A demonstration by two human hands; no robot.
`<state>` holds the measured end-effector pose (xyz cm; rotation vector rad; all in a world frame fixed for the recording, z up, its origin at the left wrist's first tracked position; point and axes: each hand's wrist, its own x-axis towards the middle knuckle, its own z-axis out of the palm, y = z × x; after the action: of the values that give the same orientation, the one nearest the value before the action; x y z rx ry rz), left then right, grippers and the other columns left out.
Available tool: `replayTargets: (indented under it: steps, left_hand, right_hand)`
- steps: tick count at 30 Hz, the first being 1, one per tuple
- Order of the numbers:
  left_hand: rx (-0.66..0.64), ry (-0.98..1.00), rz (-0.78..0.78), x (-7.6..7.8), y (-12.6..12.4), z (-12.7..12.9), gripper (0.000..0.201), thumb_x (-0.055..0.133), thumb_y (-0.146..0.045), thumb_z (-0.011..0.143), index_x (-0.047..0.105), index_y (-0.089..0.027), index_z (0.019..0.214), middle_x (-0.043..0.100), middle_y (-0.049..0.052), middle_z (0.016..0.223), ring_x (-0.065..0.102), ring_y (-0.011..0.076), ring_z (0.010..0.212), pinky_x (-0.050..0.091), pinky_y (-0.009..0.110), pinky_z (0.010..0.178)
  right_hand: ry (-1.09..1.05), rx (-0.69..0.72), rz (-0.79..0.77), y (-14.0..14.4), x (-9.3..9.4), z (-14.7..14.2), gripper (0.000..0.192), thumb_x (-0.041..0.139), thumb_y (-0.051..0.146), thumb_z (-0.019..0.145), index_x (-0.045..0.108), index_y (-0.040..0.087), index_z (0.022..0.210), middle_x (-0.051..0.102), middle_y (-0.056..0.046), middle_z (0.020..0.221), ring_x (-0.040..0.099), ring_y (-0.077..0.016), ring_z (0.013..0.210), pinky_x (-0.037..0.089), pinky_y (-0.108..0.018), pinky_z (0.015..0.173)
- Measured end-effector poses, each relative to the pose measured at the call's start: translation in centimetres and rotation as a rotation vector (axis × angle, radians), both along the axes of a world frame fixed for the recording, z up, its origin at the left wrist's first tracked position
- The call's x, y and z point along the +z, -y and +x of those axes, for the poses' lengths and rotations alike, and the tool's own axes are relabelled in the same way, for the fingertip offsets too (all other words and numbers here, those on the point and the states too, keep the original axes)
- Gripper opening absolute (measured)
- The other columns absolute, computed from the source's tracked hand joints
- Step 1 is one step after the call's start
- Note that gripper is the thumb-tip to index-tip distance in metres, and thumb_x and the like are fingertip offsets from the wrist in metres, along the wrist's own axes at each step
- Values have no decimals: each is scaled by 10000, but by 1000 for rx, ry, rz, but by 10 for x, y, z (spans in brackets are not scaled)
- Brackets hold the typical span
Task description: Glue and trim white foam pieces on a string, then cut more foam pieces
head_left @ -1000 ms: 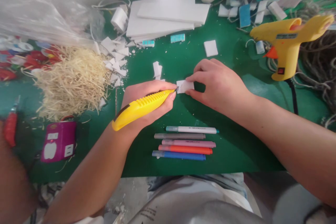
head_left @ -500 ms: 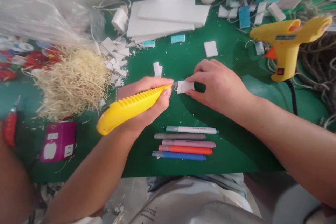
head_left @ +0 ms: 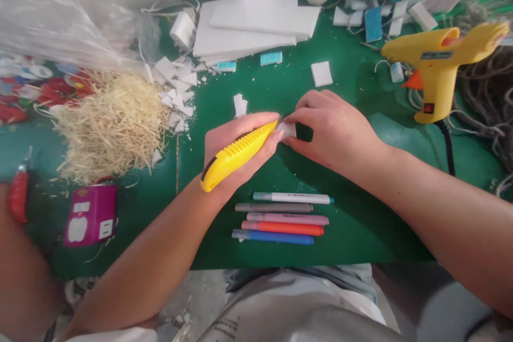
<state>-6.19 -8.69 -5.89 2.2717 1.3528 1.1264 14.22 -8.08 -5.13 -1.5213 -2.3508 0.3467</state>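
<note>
My left hand (head_left: 240, 139) is closed around a yellow utility knife (head_left: 240, 155), its butt slanting down to the left. The blade end is at a small white foam piece (head_left: 289, 130), and my left thumb lies against that piece too. Thumb and fingers of my right hand (head_left: 331, 123) pinch the foam piece at its right side on the green table. Part of the piece is hidden by my fingers. Beyond my left hand lies a white foam scrap (head_left: 240, 105); a square white foam piece (head_left: 321, 74) lies beyond my right hand.
Several markers (head_left: 280, 220) lie in front of my hands. A yellow glue gun (head_left: 436, 64) is at the right. Stacked white foam sheets (head_left: 256, 21) are at the back. To the left are straw (head_left: 116, 128), a purple box (head_left: 91, 215) and another person's arm (head_left: 24, 267) near a red-handled tool (head_left: 18, 195).
My left hand and the utility knife have moved right, and the knife has turned steeper. The left thumb has come onto the foam piece. My right hand stays in place.
</note>
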Motion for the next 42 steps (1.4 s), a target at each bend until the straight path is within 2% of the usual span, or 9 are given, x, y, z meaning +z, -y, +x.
replayTargets:
  steps: [5,15,20,26,31,42]
  left_hand:
    - [-26,-90,-82,5,-2,-2,199,716,-363,949,788,-253,1098,823,2,1065,781,175,922,625,228,887]
    - [-83,-54,-62,8,-2,2,127,717,-310,947,777,-255,1045,829,-17,1045,793,158,871,635,224,838]
    - [-152,-75,94,11,-8,6,77,688,-253,944,745,-290,981,826,-77,958,778,110,765,647,211,739]
    - [-204,-84,228,10,-10,7,108,714,-142,892,741,-220,963,828,-38,897,766,89,720,603,163,690]
    - [-165,-109,143,9,-6,5,94,668,-224,936,755,-210,968,826,-14,934,775,127,767,599,215,734]
    - [-173,-167,133,13,-4,-1,108,666,-228,931,765,-197,963,824,4,912,768,145,741,587,224,710]
  right_hand:
    - [-13,0,18,0,-2,1,213,693,297,879,804,161,1000,698,-132,1017,573,-271,894,469,-400,747]
    - [14,4,5,0,0,-1,207,678,268,884,807,142,985,698,-147,1018,579,-281,907,475,-413,746]
    - [11,4,12,0,0,-1,177,693,257,871,805,157,965,693,-135,992,580,-282,917,466,-408,743]
    - [89,-41,-29,4,7,-9,191,706,245,894,807,128,1006,697,-144,1022,596,-301,965,478,-411,740]
    - [130,-64,-63,4,11,-12,192,696,236,911,803,119,1018,698,-145,1049,599,-302,985,482,-412,743]
    - [75,-51,-3,5,4,-9,164,670,269,922,790,157,917,690,-130,1009,565,-267,920,435,-382,685]
